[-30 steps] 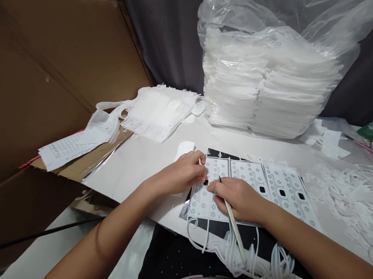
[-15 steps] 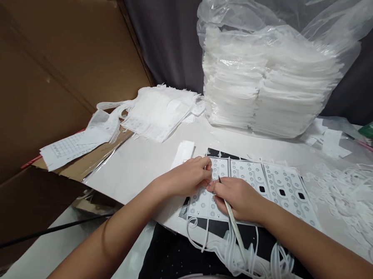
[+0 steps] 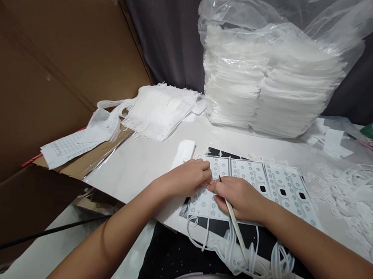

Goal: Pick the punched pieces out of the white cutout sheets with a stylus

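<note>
A white rubber keypad sheet [image 3: 249, 170] with rows of round bumps and several dark oblong holes lies over a black board [image 3: 215, 152]. My left hand [image 3: 195, 176] is closed at the sheet's left part, fingers curled and pinching something small I cannot make out. Right beside it, the fingertips of my right hand [image 3: 238, 196] press together on the same spot. Across that palm runs a slim pale tool [image 3: 236, 227] with a dark pointed tip, perhaps tweezers; its tail points toward me. Looped white rubber strips [image 3: 230, 254] hang at the near edge.
A clear plastic bag [image 3: 271, 81] of stacked white sheets stands at the back. Loose sheets [image 3: 159, 111] and a printed paper [image 3: 65, 150] lie left, near a cardboard wall [image 3: 52, 66]. A heap of white rubber scraps [image 3: 355, 202] covers the right side of the table [image 3: 125, 169].
My left fingers have drawn slightly down and curled in more. My right hand and the pale tool stay almost where they were. The view has shifted very slightly.
</note>
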`<state>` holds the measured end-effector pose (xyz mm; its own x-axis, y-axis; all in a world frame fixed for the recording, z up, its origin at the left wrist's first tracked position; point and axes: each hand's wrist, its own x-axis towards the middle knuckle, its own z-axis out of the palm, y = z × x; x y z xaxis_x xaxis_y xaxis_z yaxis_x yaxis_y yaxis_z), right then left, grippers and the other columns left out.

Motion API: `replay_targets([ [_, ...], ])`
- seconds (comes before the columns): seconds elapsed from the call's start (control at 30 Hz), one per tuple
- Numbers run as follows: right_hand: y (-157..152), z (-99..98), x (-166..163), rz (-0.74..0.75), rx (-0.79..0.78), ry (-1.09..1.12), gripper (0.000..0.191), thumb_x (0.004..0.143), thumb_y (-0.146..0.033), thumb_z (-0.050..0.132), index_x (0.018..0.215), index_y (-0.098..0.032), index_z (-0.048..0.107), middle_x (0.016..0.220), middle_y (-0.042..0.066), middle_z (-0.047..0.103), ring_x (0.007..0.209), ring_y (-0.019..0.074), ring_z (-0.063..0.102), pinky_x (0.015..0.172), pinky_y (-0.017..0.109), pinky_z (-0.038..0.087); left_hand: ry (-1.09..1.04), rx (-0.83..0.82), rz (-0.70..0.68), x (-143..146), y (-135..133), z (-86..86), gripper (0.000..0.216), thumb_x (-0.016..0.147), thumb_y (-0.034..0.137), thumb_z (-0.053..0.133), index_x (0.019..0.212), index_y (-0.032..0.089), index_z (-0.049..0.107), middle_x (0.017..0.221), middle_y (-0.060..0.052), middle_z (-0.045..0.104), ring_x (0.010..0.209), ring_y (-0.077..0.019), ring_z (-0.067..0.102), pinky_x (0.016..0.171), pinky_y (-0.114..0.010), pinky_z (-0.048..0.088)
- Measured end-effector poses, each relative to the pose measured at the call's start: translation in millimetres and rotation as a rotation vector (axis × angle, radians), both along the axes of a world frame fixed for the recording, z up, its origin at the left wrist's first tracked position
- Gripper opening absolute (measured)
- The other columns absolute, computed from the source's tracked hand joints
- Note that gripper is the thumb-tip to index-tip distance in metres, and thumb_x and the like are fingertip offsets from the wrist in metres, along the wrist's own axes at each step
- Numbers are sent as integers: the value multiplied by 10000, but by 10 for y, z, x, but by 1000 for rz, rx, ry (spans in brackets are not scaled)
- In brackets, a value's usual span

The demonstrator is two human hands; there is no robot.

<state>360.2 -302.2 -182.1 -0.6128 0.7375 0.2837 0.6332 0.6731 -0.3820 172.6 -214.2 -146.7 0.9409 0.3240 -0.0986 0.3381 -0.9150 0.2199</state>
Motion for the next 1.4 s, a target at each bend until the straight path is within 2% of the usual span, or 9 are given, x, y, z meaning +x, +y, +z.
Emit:
replay_targets([
  [0.2,-22,-12,21,3,-36,51,135,862,-156,432,953,-172,530,796,66,612,704,183,541,619,293,417,-81,57,85,-113,-101,87,142,839,89,413,783,173,513,837,-47,484,756,-181,440,673,-299,363],
  [0.4,59,146,-110,-213,-320,240,106,897,-300,473,859,-208,438,795,33,633,681,161,581,606,281,427,-470,12,515,-544,-430,227,134,943,192,371,847,198,465,765,2,505,679,-136,481,615,-246,393],
  [0.53,228,363,-450,-358,-381,-83,364,812,-517,545,944,-200,427,726,59,623,598,211,566,477,280,351,-674,53,662,-715,-629,137,110,924,236,432,831,211,487,671,38,513,547,-105,471,519,-221,378],
  [0.8,277,465,-661,-381,-433,-262,298,674,-119,541,948,-188,446,819,108,619,685,259,597,500,294,366,-886,-75,694,-832,-866,-5,135,913,276,461,796,214,485,592,41,478,477,-102,453,468,-225,379],
  [0.93,276,643,-402,-352,-425,-87,183,725,-171,473,841,-233,346,772,12,550,691,176,547,546,253,389,-1001,-397,755,-735,-949,-66,192,946,372,444,839,213,459,601,52,457,472,-95,455,447,-205,398],
  [1.03,250,974,-257,-319,-409,342,206,688,-182,402,795,-247,238,698,-26,418,639,149,482,531,237,368,-1073,-578,760,-490,-931,-85,214,954,433,418,972,221,443,870,-16,570,708,-126,603,624,-255,530],
  [1.17,90,1289,-150,-183,-441,860,308,573,-164,332,814,-253,162,690,-22,368,570,162,437,484,252,349,-1138,-399,630,-187,-784,28,336,954,457,408,1211,247,356,1290,-113,449,1217,-202,479,1008,-416,429],
  [1.27,-61,1164,3,-152,-490,965,337,544,-172,341,816,-254,158,694,-18,392,554,168,423,460,252,326,-1178,-216,599,-77,-683,196,340,983,431,323,1272,253,308,1370,-124,386,1317,-216,377,1075,-459,348],
  [1.4,-214,649,357,-306,-459,796,279,581,-159,408,785,-252,241,657,-57,302,534,122,312,465,226,264,-842,-71,495,113,-695,271,268,971,361,388,1196,228,448,1383,-117,412,1343,-258,333,1084,-494,318],
])
